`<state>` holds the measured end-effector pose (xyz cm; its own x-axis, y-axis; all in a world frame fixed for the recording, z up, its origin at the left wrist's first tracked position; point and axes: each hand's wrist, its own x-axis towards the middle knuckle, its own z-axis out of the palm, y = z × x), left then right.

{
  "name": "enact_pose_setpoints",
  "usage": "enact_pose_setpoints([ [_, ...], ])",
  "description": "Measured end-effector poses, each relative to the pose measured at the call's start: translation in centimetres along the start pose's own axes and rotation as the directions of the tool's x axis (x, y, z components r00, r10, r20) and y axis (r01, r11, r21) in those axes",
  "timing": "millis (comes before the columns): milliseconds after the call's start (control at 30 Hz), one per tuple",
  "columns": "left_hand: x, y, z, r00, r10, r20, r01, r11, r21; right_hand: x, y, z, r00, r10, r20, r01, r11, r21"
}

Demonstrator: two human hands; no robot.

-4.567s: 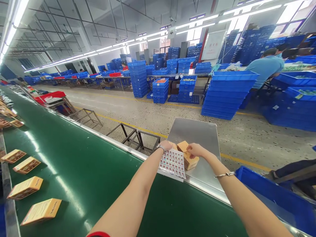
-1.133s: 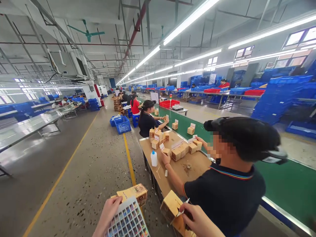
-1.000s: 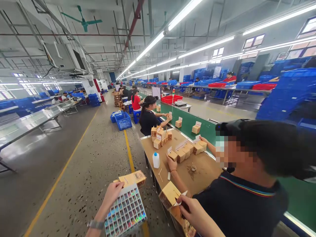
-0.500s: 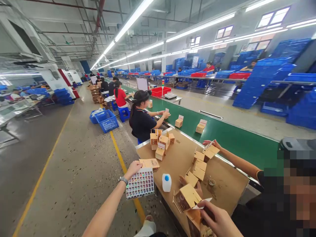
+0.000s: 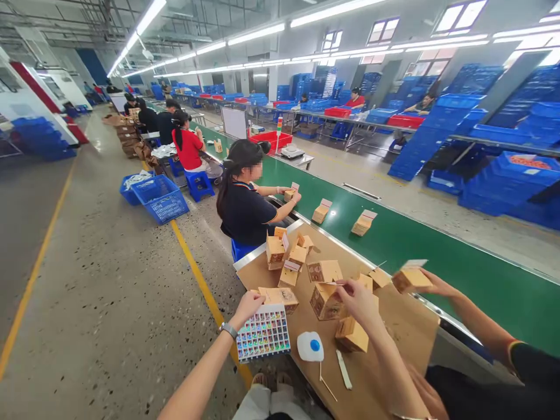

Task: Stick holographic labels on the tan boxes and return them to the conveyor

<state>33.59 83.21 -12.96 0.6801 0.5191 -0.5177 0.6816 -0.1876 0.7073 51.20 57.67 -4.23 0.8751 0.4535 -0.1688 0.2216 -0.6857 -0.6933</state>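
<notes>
My left hand (image 5: 248, 309) is closed on the top edge of a sheet of small shiny stickers (image 5: 263, 333), held out over the table's near-left edge. Just behind it lies a printed cardboard box (image 5: 280, 298). My right hand (image 5: 361, 303) reaches across the table, thumb and fingers pinched at the top flap of a small brown cardboard box (image 5: 324, 302). Another box (image 5: 322, 270) stands right behind that one. Under my right forearm sits a further box (image 5: 352, 335), partly covered. A white bottle with a blue cap (image 5: 310, 347) stands between my hands.
A green conveyor belt (image 5: 437, 245) runs along the table's far side, carrying boxes (image 5: 364, 223). At right, a co-worker's hand (image 5: 437, 284) holds a box (image 5: 409, 279) near the belt. Another person (image 5: 245, 210) sits beyond stacked boxes (image 5: 289, 254). Thin sticks (image 5: 326, 385) lie up front.
My right hand has moved from the near boxes to one farther back and left. My left hand still holds the sticker sheet. The co-worker's box has moved toward the belt. The view has shifted.
</notes>
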Motion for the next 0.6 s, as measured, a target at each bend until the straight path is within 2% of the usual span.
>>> enact_pose_setpoints([
  [133, -1.1, -2.0, -1.9, 0.995, -0.101, -0.013, 0.101, 0.995, 0.005, 3.3, 0.5, -1.1, 0.984, -0.086, 0.157, 0.103, 0.989, -0.106],
  [233, -2.1, -3.0, -2.8, 0.987, -0.157, -0.044, 0.156, 0.988, -0.015, 5.5, 0.9, -2.5, 0.928, -0.188, 0.322, 0.251, 0.954, -0.165],
  [333, -2.9, -3.6, -3.0, 0.979, -0.191, -0.076, 0.188, 0.981, -0.05, 7.4, 1.4, -2.8, 0.828, -0.284, 0.483, 0.416, 0.889, -0.192],
  [433, -3.5, -3.7, -2.4, 0.971, -0.219, -0.098, 0.211, 0.974, -0.088, 8.8, 2.0, -1.8, 0.712, -0.33, 0.62, 0.545, 0.817, -0.191],
  [533, -4.1, -3.7, -1.4, 0.964, -0.243, -0.111, 0.229, 0.965, -0.125, 10.1, 2.7, -0.3, 0.605, -0.358, 0.711, 0.637, 0.753, -0.163],
  [600, -4.5, -3.7, -0.8, 0.959, -0.259, -0.113, 0.241, 0.959, -0.15, 11.0, 3.0, 0.6, 0.559, -0.372, 0.742, 0.673, 0.726, -0.143],
])
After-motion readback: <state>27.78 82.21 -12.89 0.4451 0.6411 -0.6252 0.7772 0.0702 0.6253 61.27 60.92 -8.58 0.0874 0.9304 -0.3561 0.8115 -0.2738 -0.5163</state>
